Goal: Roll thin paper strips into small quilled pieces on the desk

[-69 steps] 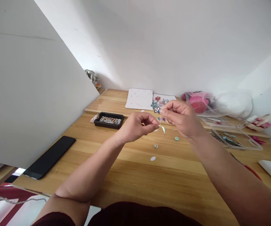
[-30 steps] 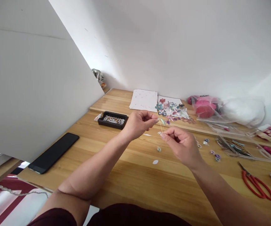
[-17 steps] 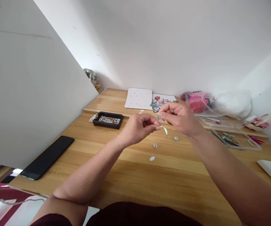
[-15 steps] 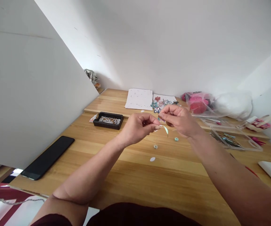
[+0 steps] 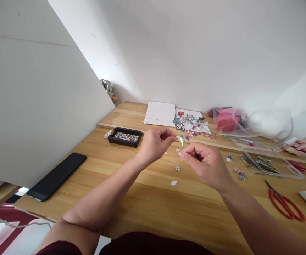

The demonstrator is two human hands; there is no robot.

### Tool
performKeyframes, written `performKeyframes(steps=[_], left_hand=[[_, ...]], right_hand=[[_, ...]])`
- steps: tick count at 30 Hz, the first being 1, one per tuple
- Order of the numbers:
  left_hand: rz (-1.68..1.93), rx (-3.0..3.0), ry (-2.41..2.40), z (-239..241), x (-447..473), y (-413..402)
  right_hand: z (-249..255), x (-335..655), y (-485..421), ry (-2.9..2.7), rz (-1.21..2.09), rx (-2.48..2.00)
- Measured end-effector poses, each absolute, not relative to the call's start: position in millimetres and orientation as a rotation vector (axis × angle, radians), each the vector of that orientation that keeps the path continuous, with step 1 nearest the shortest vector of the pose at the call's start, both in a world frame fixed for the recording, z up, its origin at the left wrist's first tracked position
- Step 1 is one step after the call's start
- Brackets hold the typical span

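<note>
My left hand pinches one end of a small, shiny pale-green petal-shaped piece between thumb and forefinger, above the wooden table. Just below and to the right, my right hand is closed in a pinch at the lower end of a thin strand hanging from that piece. Whether the strand is wire or thread I cannot tell. Under the hands lie a small round spool-like piece and a white leaf-shaped piece. A few more white slivers rest near the fingertips.
A black tray of beads stands left of my hands, a black phone nearer. Behind are white paper sheets and several wire flowers. Red-handled scissors, a clear plastic box and bags lie right.
My right hand has moved down from above the petal-shaped piece to below it, onto the strand. The left hand keeps its pinch. The scissors have come into view beside my right arm.
</note>
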State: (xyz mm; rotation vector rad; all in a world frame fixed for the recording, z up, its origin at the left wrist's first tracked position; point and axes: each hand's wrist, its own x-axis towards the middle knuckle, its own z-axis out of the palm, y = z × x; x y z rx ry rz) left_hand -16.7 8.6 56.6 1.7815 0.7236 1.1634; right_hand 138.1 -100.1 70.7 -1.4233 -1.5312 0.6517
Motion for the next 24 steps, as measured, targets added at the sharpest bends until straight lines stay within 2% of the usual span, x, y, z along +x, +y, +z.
performKeyframes(steps=[13,24], left_hand=[[1.213,1.628,0.688,51.4,-13.1,9.5],[1.056,1.421,0.573,56.7,-14.1,9.5]], right_hand=[[52.8,130.7,-97.2,-1.397,0.689,-1.342],[41.4,140.3,-84.9,-0.982,1.045,-1.228]])
